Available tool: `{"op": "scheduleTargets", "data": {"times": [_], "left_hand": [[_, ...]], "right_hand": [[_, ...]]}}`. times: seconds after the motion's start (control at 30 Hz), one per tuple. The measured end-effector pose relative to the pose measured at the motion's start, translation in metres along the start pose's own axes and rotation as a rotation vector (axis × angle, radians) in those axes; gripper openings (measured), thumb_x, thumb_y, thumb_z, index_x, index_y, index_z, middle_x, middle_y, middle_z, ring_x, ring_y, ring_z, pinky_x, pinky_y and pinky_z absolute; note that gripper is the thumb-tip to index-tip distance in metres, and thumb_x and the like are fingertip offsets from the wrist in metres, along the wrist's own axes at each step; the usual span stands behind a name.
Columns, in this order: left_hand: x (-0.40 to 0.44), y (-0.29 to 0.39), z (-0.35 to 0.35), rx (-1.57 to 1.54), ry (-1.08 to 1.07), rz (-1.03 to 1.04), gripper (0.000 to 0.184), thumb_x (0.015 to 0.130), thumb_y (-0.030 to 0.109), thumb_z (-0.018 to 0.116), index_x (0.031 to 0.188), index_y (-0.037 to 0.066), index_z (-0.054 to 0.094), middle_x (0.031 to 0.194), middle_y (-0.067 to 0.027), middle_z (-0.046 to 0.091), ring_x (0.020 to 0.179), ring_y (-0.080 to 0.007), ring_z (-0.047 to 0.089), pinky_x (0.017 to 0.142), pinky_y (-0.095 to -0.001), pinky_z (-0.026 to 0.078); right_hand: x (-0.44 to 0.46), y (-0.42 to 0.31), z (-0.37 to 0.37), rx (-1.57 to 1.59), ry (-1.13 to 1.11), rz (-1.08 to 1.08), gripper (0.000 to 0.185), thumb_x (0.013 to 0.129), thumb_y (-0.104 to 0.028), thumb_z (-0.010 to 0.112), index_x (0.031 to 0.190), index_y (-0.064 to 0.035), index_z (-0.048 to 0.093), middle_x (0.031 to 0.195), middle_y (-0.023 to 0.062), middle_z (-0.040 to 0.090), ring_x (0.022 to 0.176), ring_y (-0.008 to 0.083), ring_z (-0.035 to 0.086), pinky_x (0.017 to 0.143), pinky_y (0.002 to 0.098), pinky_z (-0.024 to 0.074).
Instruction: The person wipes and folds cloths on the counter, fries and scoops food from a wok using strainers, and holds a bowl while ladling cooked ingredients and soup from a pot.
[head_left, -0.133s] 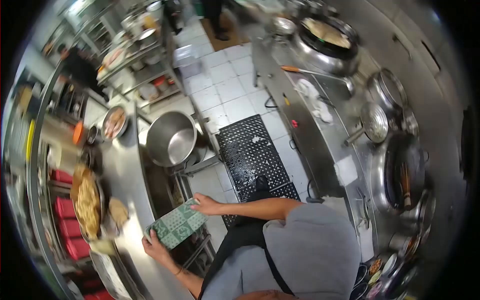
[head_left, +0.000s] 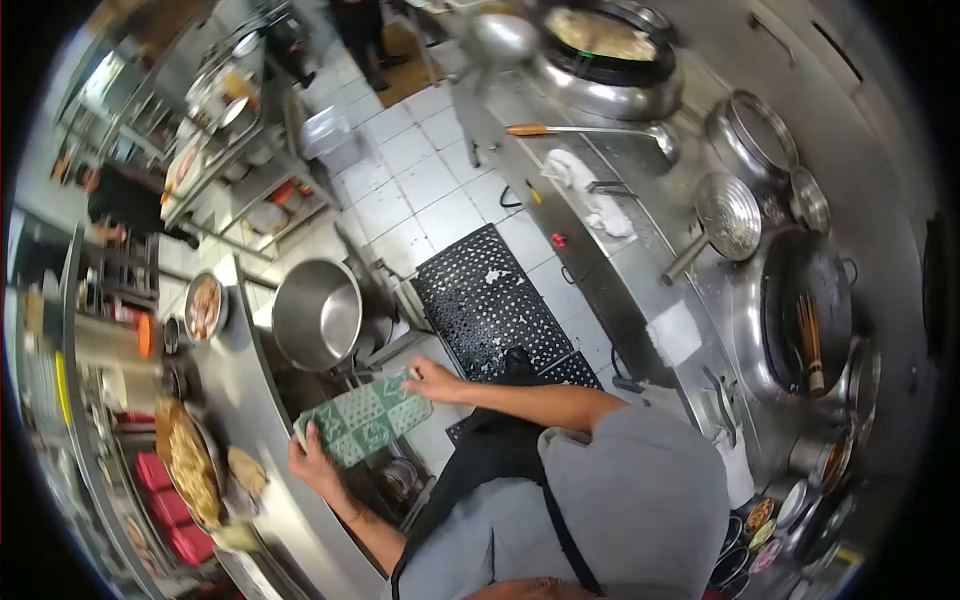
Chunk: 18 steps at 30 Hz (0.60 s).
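Note:
A green and white patterned cloth (head_left: 365, 418), folded into a rectangle, is held level between both hands. My left hand (head_left: 315, 462) grips its left end, close to the edge of the steel counter (head_left: 262, 400). At the far right corner, my right hand (head_left: 436, 382) pinches the cloth between thumb and fingers. Beyond the cloth stands a large steel pot (head_left: 317, 314), with nothing visible inside it.
A black perforated mat (head_left: 490, 295) lies on the tiled floor. On the right are woks (head_left: 795, 320), a skimmer (head_left: 728, 217) and a ladle with an orange handle (head_left: 590, 129). A co-worker (head_left: 120, 195) stands at the far left. Food trays line the left counter.
The view has shifted a little, so the pot and counter appear further left. Both hands still hold the cloth, which sits slightly higher and more to the right in view.

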<state>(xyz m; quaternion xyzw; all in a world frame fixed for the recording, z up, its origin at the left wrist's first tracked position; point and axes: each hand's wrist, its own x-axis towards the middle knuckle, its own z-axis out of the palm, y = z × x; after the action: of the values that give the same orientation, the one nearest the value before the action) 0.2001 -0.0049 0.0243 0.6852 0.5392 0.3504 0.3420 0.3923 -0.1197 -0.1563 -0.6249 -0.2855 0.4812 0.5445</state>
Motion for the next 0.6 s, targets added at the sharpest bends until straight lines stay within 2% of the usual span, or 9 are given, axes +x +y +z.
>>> {"op": "scheduleTargets", "data": {"times": [0.07,0.13,0.3,0.33,0.37,0.47,0.5,0.57,0.6], "left_hand": [[0.035,0.043,0.045,0.048,-0.075,0.070,0.023,0.085,0.018,0.068,0.083,-0.004,0.063,0.072,-0.0023,0.059,0.064,-0.0101,0.047,0.061,-0.0245,0.039],[0.055,0.084,0.095,-0.128,-0.191,0.195,0.022,0.084,0.017,0.069,0.082,-0.004,0.064,0.070,0.0010,0.057,0.065,-0.0077,0.046,0.060,-0.0225,0.038],[0.086,0.171,0.189,-0.068,-0.388,0.387,0.017,0.083,0.011,0.069,0.082,-0.005,0.063,0.067,0.0032,0.053,0.063,-0.0053,0.041,0.056,-0.0214,0.035],[0.091,0.187,0.205,0.020,-0.423,0.465,0.016,0.083,0.009,0.069,0.082,-0.005,0.063,0.066,0.0037,0.052,0.062,-0.0051,0.041,0.055,-0.0214,0.034],[0.098,0.198,0.221,0.029,-0.426,0.465,0.016,0.083,0.009,0.069,0.082,-0.005,0.063,0.066,0.0037,0.052,0.062,-0.0051,0.041,0.055,-0.0214,0.034],[0.122,0.225,0.262,-0.091,-0.583,0.497,0.015,0.081,0.008,0.070,0.083,-0.005,0.063,0.065,0.0036,0.053,0.061,-0.0045,0.042,0.054,-0.0209,0.035],[0.128,0.236,0.274,-0.065,-0.611,0.555,0.014,0.081,0.007,0.071,0.083,-0.005,0.063,0.066,0.0032,0.054,0.062,-0.0042,0.043,0.054,-0.0206,0.036],[0.143,0.251,0.304,-0.057,-0.668,0.621,0.014,0.080,0.007,0.071,0.083,-0.005,0.063,0.066,0.0028,0.055,0.062,-0.0039,0.044,0.054,-0.0203,0.037],[0.152,0.255,0.320,-0.080,-0.697,0.609,0.014,0.080,0.007,0.071,0.083,-0.005,0.063,0.066,0.0023,0.056,0.062,-0.0039,0.044,0.054,-0.0203,0.037]], "right_hand": [[0.025,-0.008,-0.042,0.093,0.060,-0.045,0.036,0.085,-0.024,0.066,0.102,0.0008,0.048,0.086,0.0093,0.057,0.081,0.0194,0.058,0.066,0.0333,0.0488],[0.034,-0.024,-0.091,0.365,0.154,-0.020,0.020,0.089,-0.012,0.061,0.099,-0.0016,0.046,0.082,0.0067,0.058,0.064,0.0127,0.058,0.050,0.0263,0.0490],[0.056,-0.050,-0.176,0.460,0.248,-0.068,0.018,0.091,-0.010,0.058,0.100,-0.0018,0.044,0.084,0.0084,0.059,0.068,0.0137,0.060,0.051,0.0263,0.0515],[0.061,-0.053,-0.190,0.385,0.243,-0.047,0.022,0.088,-0.014,0.062,0.102,-0.0017,0.049,0.086,0.0093,0.061,0.074,0.0156,0.061,0.059,0.0307,0.0535],[0.063,-0.059,-0.204,0.394,0.241,-0.046,0.022,0.088,-0.014,0.062,0.102,-0.0017,0.049,0.086,0.0093,0.061,0.074,0.0156,0.061,0.059,0.0307,0.0535],[0.074,-0.080,-0.244,-0.288,0.508,-0.219,0.025,0.079,-0.019,0.068,0.095,-0.0015,0.060,0.094,0.0137,0.065,0.087,0.0253,0.064,0.077,0.0365,0.0511],[0.078,-0.091,-0.261,-0.336,0.563,-0.224,0.022,0.079,-0.015,0.067,0.093,-0.0008,0.061,0.094,0.0157,0.064,0.089,0.0307,0.063,0.079,0.0385,0.0498],[0.091,-0.112,-0.307,-0.506,0.674,-0.321,0.017,0.078,-0.010,0.064,0.093,-0.0007,0.061,0.093,0.0167,0.063,0.088,0.0345,0.060,0.080,0.0416,0.0481],[0.094,-0.132,-0.331,-0.601,0.731,-0.262,0.016,0.078,-0.007,0.061,0.093,-0.0011,0.062,0.093,0.0163,0.061,0.090,0.0348,0.059,0.083,0.0411,0.0468]]}}
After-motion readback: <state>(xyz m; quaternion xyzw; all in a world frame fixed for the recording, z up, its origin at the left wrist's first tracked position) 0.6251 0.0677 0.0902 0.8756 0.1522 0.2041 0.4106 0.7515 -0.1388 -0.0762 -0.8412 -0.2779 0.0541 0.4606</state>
